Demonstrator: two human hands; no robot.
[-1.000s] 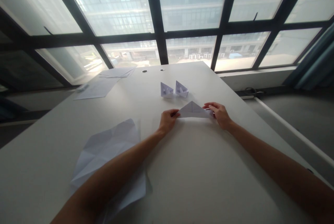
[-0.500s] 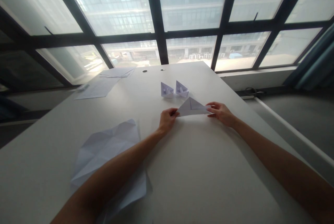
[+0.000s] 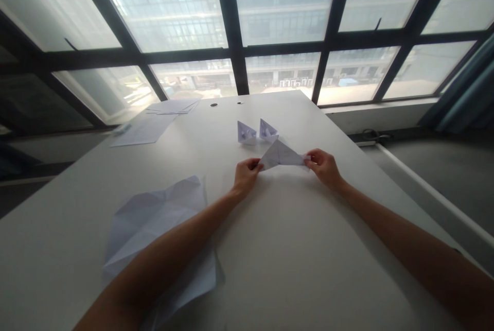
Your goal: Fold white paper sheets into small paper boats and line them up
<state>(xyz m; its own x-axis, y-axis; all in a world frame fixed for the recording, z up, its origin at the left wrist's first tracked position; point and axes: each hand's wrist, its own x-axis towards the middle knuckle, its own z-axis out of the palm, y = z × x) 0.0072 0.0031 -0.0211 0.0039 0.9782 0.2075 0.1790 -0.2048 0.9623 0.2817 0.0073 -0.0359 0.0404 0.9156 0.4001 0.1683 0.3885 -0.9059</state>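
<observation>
A folded sheet of white paper (image 3: 281, 155), shaped like a low triangle with its peak pointing away from me, is held between my hands just over the table. Its left corner is pinched by my left hand (image 3: 246, 174). The right corner sits between the thumb and fingers of my right hand (image 3: 323, 167). Just beyond the paper stand two folded paper boats, a left one (image 3: 247, 134) and a right one (image 3: 267, 131), side by side. The peak of the held paper comes close to the right boat.
A creased, unfolded sheet (image 3: 154, 218) lies on the white table (image 3: 293, 259), partly under my left forearm. Flat sheets (image 3: 144, 130) lie at the far left. Black-framed windows (image 3: 239, 53) rise behind the table's far edge. A blue curtain (image 3: 469, 94) hangs at the right.
The folded paper has shifted slightly left and away from me, and its lower edge now bends upward in the middle. My right hand has reset its fingers on the right corner.
</observation>
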